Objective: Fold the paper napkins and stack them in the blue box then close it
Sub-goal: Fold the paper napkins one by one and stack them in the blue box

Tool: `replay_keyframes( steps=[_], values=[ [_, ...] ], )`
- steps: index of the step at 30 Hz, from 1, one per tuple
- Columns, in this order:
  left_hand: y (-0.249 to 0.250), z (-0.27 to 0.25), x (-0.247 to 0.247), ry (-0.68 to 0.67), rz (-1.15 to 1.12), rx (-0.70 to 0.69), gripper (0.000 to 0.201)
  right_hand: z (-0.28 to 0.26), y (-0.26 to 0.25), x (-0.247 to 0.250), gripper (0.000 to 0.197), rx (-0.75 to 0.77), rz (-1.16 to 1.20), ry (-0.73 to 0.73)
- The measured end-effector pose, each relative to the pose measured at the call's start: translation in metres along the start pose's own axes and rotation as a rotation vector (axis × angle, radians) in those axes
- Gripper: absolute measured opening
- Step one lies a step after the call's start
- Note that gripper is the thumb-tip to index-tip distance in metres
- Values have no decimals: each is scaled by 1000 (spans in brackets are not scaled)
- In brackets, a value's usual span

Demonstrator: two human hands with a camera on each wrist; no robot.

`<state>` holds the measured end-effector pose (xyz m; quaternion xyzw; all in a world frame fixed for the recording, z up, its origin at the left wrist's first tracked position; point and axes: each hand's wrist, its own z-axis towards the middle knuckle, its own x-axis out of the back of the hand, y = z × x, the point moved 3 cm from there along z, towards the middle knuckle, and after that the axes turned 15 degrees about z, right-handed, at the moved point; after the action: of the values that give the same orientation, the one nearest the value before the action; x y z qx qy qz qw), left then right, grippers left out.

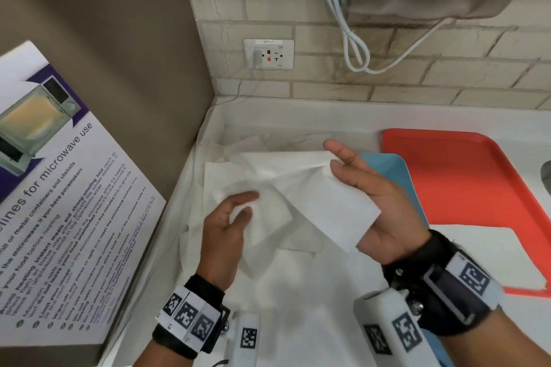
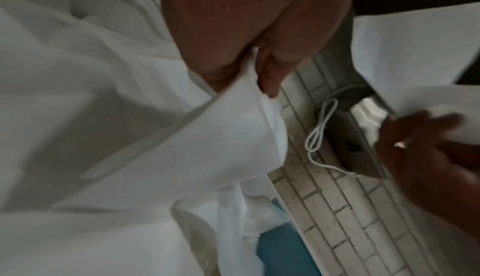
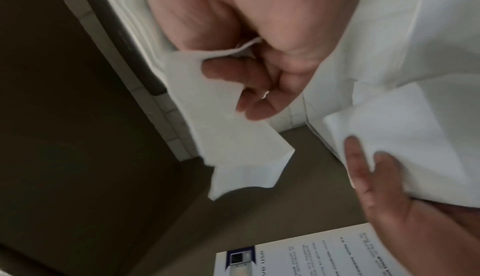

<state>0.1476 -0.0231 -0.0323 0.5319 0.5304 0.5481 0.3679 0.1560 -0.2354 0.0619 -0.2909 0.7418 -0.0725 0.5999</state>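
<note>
Your right hand [image 1: 368, 202] holds a folded white napkin [image 1: 331, 205] raised above the counter [image 1: 447, 119], palm turned up. The napkin lies across your palm, with the thumb over its upper edge and the fingers curled under it. From the right wrist view, that napkin [image 3: 226, 132] shows as a long folded strip with a ragged lower end, pinched between thumb and fingers.

Your left hand [image 1: 226, 226] sits lower and to the left, apart from the right hand. Its thumb and forefinger pinch the corner of a second napkin [image 1: 265, 217], a soft white sheet with a fold running across it. The left wrist view shows the paper's edge [image 2: 233, 128] caught between fingertips [image 2: 270, 83].

More loose napkins [image 1: 268, 152] lie crumpled and overlapping on the counter under both hands, all plain white, thin, lightly creased. A sliver of the blue box [image 1: 393, 170] shows just behind your right hand, mostly hidden by it and by the paper; you cannot tell whether it is open. It rests against an orange tray [image 1: 477, 176] at the right. A microwave-use poster [image 1: 59, 217] leans against the wall at the left.
</note>
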Motion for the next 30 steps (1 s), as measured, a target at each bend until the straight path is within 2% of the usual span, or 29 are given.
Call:
replay_keyframes(
  steps=[2, 5, 7, 10, 13, 15, 17, 18, 20, 23, 25, 28, 30],
  values=[
    [13, -8, -5, -126, -91, -52, 44, 6, 8, 11, 42, -19, -9, 86],
    [27, -15, -11, -305, -384, -65, 59, 7, 27, 32, 33, -70, -73, 190],
    [34, -16, -14, -275, -439, -16, 51, 4, 37, 43, 30, -98, -152, 199],
    [41, -13, -14, -119, -354, 27, 26, -3, 46, 51, 28, -124, -356, 153],
    [41, -9, -10, -51, -309, 24, 21, -6, 44, 55, 23, -77, -760, 45],
    [41, -9, -7, -58, -272, 5, 26, -5, 40, 53, 33, -1, -1079, -18],
    [41, -10, -7, -103, -251, -3, 32, -3, 37, 45, 54, 109, -1219, -44],
    [41, -10, -8, -134, -246, -2, 34, -1, 38, 39, 59, 164, -1231, -58],
    [41, -12, -11, -184, -245, -2, 38, 2, 43, 31, 54, 211, -1187, -109],
    [41, -11, -10, -190, -255, -5, 44, 7, 55, 35, 40, 196, -1165, -103],
    [39, -8, -6, -173, -262, -14, 50, 11, 59, 42, 35, 170, -1059, -61],
    [35, -6, -2, -165, -256, -20, 55, 14, 63, 47, 38, 93, -860, -36],
    [33, -6, -1, -140, -249, -10, 56, 14, 65, 48, 42, 75, -831, -58]
  ],
)
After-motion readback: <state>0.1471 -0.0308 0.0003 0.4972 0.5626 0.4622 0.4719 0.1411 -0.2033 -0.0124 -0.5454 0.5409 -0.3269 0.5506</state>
